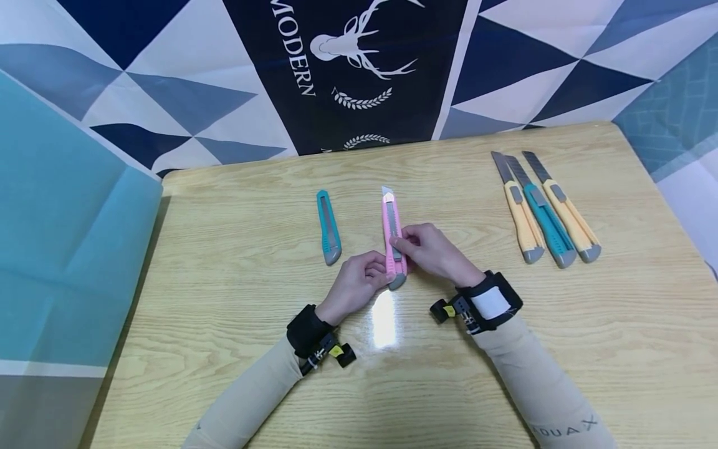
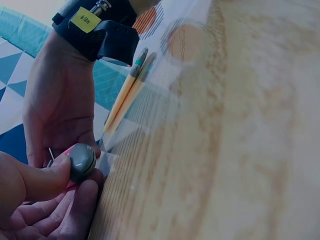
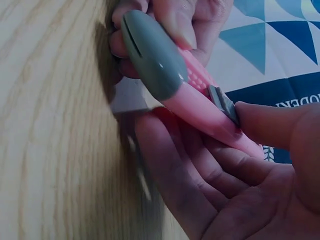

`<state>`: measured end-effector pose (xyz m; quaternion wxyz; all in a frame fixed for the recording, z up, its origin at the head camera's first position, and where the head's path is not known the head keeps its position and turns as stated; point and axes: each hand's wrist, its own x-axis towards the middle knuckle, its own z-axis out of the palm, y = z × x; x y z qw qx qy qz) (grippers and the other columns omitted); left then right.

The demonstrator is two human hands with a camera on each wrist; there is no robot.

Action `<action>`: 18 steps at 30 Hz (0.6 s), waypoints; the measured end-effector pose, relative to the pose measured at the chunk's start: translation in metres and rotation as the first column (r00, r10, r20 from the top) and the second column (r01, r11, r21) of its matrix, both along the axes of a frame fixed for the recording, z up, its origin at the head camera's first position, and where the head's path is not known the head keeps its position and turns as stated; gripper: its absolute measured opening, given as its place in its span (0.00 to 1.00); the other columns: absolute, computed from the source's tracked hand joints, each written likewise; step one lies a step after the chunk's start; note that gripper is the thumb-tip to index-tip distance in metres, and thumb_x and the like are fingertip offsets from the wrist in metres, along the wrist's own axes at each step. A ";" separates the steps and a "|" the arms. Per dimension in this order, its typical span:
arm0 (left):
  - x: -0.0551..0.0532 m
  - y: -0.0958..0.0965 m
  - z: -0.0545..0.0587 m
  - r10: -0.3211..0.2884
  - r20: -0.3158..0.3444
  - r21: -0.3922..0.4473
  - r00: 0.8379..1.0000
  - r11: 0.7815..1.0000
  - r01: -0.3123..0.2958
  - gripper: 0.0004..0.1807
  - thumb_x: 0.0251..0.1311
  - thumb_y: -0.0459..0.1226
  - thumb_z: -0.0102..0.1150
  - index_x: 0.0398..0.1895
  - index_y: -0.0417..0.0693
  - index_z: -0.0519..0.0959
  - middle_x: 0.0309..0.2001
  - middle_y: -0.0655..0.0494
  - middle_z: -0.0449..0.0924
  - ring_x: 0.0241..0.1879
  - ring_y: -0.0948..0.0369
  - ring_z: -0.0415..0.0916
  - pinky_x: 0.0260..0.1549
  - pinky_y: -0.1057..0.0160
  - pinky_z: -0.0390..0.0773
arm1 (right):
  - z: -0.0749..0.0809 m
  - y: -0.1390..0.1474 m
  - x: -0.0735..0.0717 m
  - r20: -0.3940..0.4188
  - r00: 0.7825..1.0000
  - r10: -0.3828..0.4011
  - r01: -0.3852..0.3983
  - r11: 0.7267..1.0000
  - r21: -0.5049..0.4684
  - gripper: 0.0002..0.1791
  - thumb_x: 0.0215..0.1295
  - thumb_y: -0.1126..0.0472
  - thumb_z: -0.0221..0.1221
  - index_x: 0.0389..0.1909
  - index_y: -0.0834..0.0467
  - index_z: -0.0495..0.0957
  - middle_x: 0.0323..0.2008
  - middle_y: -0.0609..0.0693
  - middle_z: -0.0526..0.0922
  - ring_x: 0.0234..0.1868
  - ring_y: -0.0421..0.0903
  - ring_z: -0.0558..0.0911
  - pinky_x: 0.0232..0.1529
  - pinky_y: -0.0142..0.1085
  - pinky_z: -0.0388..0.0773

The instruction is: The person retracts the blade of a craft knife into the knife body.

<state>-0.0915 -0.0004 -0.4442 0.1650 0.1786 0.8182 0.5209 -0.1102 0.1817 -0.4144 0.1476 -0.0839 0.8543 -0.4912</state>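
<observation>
A pink utility knife [image 1: 391, 231] with a grey end cap is held by both hands over the middle of the table, a short piece of its blade showing at the far tip. My left hand [image 1: 359, 282] pinches the knife near the grey cap, between thumb and fingers. My right hand [image 1: 434, 249] grips its body from the right; in the right wrist view the thumb [image 3: 270, 122] rests against the grey slider [image 3: 225, 106]. Left of the hands lies a teal utility knife [image 1: 328, 227], no blade visible.
At the table's right lie three utility knives with blades extended: a yellow one [image 1: 521, 218], a teal one [image 1: 546, 221] and another yellow one [image 1: 569, 215]. The wooden table [image 1: 235, 249] meets a patterned cloth [image 1: 185, 81] along its far edge.
</observation>
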 end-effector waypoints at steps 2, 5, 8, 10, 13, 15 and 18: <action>0.000 0.000 0.000 0.002 0.004 0.006 1.000 1.000 -0.002 0.07 0.56 0.32 0.63 0.37 0.43 0.78 0.31 0.53 0.81 0.29 0.68 0.77 0.32 0.66 0.81 | 0.001 0.001 0.000 0.043 0.999 0.008 -0.007 1.000 -0.020 0.15 0.71 0.59 0.49 0.28 0.63 0.76 0.17 0.55 0.77 0.18 0.47 0.76 0.15 0.29 0.73; 0.001 0.000 0.000 0.004 0.009 0.009 1.000 1.000 -0.004 0.07 0.55 0.32 0.63 0.37 0.43 0.78 0.31 0.53 0.81 0.29 0.68 0.77 0.32 0.66 0.81 | 0.001 0.002 0.001 0.080 0.997 0.022 -0.019 0.999 -0.040 0.15 0.71 0.59 0.48 0.28 0.63 0.77 0.18 0.55 0.78 0.18 0.49 0.78 0.16 0.31 0.77; 0.001 0.000 -0.001 0.001 0.003 0.006 1.000 1.000 -0.001 0.07 0.55 0.32 0.63 0.37 0.43 0.78 0.31 0.53 0.81 0.29 0.68 0.77 0.31 0.66 0.81 | 0.002 0.003 0.001 0.085 0.996 0.033 -0.030 0.999 -0.037 0.15 0.71 0.59 0.49 0.29 0.63 0.77 0.19 0.55 0.78 0.19 0.49 0.78 0.17 0.31 0.75; 0.001 0.001 0.000 -0.001 0.001 0.006 1.000 1.000 0.001 0.07 0.55 0.31 0.63 0.38 0.43 0.78 0.31 0.53 0.80 0.28 0.68 0.77 0.31 0.66 0.80 | 0.002 0.004 0.000 0.080 0.996 0.039 -0.036 0.999 -0.035 0.14 0.71 0.59 0.49 0.30 0.63 0.78 0.20 0.54 0.79 0.19 0.48 0.77 0.17 0.31 0.74; 0.002 0.001 0.000 -0.006 0.002 0.018 1.000 1.000 0.006 0.07 0.56 0.31 0.63 0.37 0.43 0.78 0.31 0.53 0.80 0.28 0.67 0.77 0.31 0.67 0.81 | 0.002 0.004 0.000 0.061 0.997 0.045 -0.044 0.999 -0.029 0.13 0.70 0.59 0.51 0.30 0.62 0.79 0.20 0.55 0.79 0.19 0.48 0.76 0.16 0.29 0.70; 0.002 0.000 0.000 -0.010 0.004 0.025 1.000 1.000 0.010 0.06 0.56 0.31 0.62 0.37 0.43 0.78 0.31 0.53 0.81 0.29 0.67 0.77 0.31 0.66 0.81 | 0.002 0.004 0.000 0.044 0.998 0.049 -0.048 0.998 -0.028 0.12 0.69 0.60 0.51 0.30 0.62 0.79 0.19 0.55 0.78 0.18 0.48 0.75 0.15 0.28 0.69; 0.001 0.000 0.000 -0.012 0.004 0.030 1.000 0.999 0.012 0.06 0.56 0.31 0.62 0.37 0.43 0.78 0.31 0.53 0.81 0.29 0.67 0.77 0.32 0.66 0.81 | 0.001 0.004 0.000 0.030 0.998 0.048 -0.047 0.998 -0.029 0.12 0.69 0.61 0.52 0.30 0.61 0.79 0.19 0.55 0.78 0.18 0.48 0.74 0.15 0.28 0.68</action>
